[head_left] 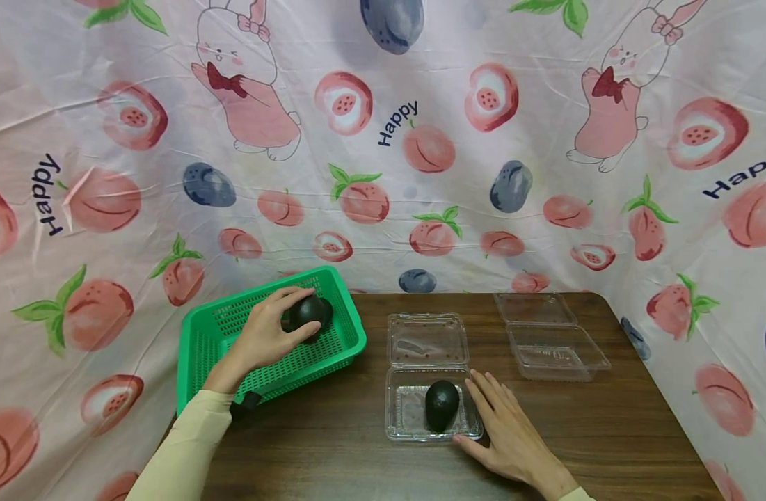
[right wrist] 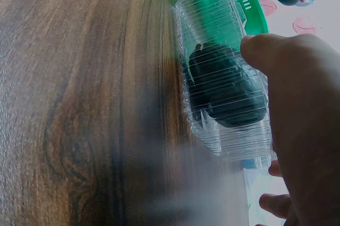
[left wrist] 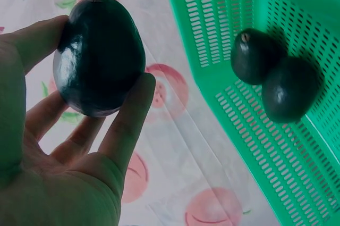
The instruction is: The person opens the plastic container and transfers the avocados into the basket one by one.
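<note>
A dark avocado (left wrist: 100,58) is pinched between the thumb and fingers of my left hand (head_left: 266,334). In the head view that hand is over the green basket (head_left: 353,341). Two more dark avocados lie against each other in the basket, one (left wrist: 255,56) partly behind the other avocado (left wrist: 289,90). My right hand (head_left: 508,431) lies with fingers extended along the right side of an open clear plastic clamshell box (head_left: 398,435). Its thumb touches the box's near right corner. Inside that box sits one avocado (head_left: 442,405), seen through the clear wall in the right wrist view.
A second clear clamshell box (head_left: 554,355) stands lid-open at the back right of the brown wooden table (head_left: 332,452). Fruit-printed cloth (head_left: 383,209) hangs behind the table and at both sides. The first box's lid (head_left: 428,341) is folded back.
</note>
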The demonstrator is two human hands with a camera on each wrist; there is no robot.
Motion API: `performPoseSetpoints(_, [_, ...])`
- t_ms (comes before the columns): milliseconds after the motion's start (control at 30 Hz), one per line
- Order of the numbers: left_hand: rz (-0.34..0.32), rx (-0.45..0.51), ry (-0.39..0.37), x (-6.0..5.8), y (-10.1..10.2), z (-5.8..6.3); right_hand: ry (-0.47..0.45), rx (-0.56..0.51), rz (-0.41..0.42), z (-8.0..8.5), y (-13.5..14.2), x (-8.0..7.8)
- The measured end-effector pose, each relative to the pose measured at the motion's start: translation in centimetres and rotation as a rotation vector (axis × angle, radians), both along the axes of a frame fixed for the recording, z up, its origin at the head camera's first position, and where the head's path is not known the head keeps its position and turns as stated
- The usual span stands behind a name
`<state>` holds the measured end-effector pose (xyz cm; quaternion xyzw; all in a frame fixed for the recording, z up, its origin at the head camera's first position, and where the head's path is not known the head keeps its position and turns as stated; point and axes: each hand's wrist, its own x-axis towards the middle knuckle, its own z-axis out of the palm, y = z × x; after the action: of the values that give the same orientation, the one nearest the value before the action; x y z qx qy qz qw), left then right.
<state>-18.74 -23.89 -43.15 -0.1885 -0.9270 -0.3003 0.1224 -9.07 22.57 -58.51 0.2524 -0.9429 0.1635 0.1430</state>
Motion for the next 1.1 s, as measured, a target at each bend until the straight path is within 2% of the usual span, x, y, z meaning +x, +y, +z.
performPoseSetpoints(200, [0.027, -0.031, -0.019, -0.5, -1.1, 0.2, 0.004, 0.008, 0.000, -0.1, 0.0, 0.0])
performPoseSetpoints(400, [0.046, -0.034, -0.049, -1.2, -2.3, -0.4, -0.001, 0.003, 0.007, -0.1, 0.1, 0.0])
performPoseSetpoints(700, [0.065, -0.019, -0.151, -2.2, -4.6, -0.6, 0.017, 0.000, 0.003, -0.3, 0.1, 0.1])
performPoseSetpoints(1100, [0.099, -0.025, -0.277, -3.7, -7.3, -1.7, -0.018, -0.004, 0.000, -0.4, 0.0, 0.1])
